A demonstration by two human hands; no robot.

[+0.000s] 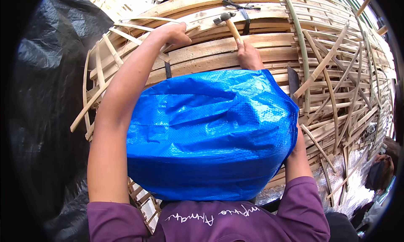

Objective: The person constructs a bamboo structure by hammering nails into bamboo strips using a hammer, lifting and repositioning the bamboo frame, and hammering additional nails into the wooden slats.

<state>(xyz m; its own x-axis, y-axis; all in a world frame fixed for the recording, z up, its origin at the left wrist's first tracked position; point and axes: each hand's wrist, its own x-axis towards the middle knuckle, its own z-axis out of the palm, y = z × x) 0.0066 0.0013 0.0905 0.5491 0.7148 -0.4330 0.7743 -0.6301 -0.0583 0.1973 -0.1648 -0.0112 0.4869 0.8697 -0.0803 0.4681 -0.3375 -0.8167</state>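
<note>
My right hand [249, 56] is wrapped round the wooden handle of a claw hammer [230, 26], its metal head raised above the stacked wooden planks [269, 39]. Further left, my left hand [174, 34] is closed low over the planks, fingers curled downward. What it grips is hidden beneath the fingers. Thin bamboo strips [126, 35] lie beside and under that wrist. A blue woven plastic sheet [202, 128] spreads between my arms and hides part of my right forearm.
Black straps [247, 21] bind the planks. Loose slats [324, 59] lie crisscrossed over a bamboo lattice on the right. A dark blade-like piece [293, 80] rests near the sheet. Black plastic sheeting [54, 73] hangs along the left.
</note>
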